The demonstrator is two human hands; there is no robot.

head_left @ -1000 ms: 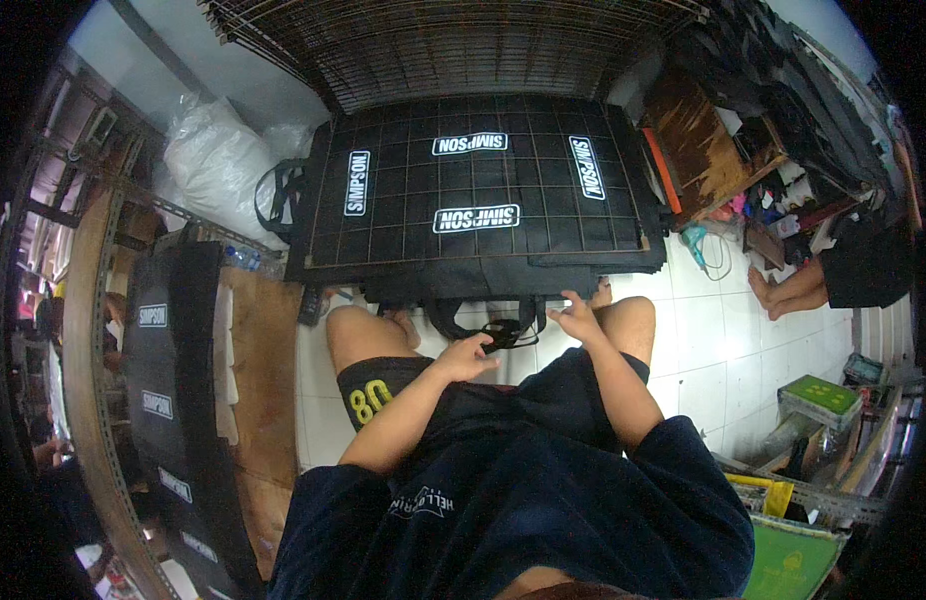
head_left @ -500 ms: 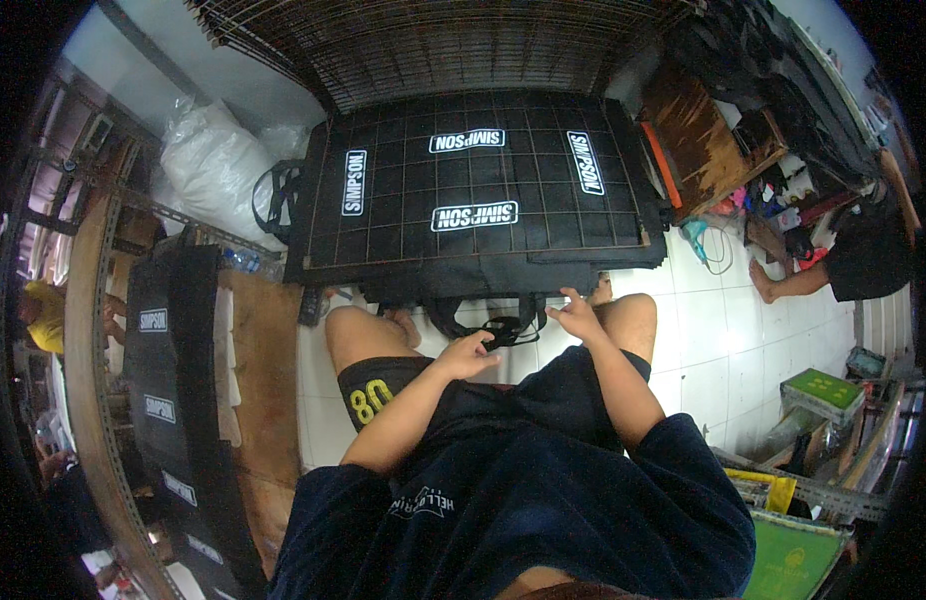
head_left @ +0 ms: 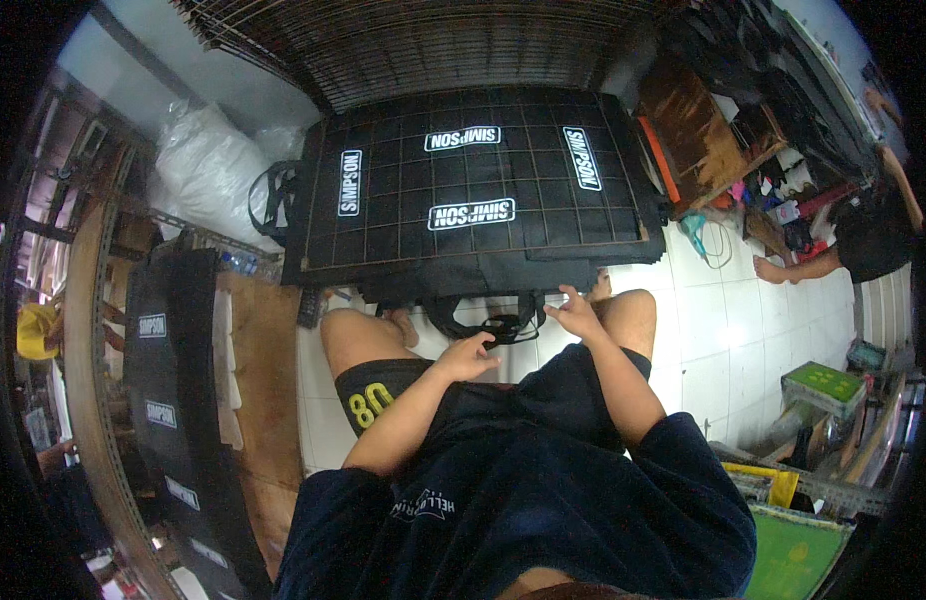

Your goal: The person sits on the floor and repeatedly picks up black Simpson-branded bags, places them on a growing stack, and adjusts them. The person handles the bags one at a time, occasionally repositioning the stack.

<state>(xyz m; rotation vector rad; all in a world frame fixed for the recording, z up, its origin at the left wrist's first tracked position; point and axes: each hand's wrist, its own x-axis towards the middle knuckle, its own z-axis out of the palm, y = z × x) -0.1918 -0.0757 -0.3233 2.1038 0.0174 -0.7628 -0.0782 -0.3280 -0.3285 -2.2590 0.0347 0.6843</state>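
My left hand hovers above my lap, fingers apart and holding nothing. Farther forward and to the right, my right hand is raised with its index finger stretched out, also holding nothing. In front of me lies a stack of flat black fabric bags, with white printed labels on the top one. A wire mesh rack rests over that top bag. Black strap handles hang from the stack's near side, between and just beyond my hands; neither hand visibly grips them.
More wire racks stand tilted behind the stack. At left are a plastic-wrapped bundle and labelled black fabric on a wooden board. Green screen frames stand at right. Other people are at both sides; a turquoise tool lies on the floor.
My hands stay nearly in place. The view has shifted very slightly. At the far left, the person in yellow has moved a little, and the person at right has shifted too.
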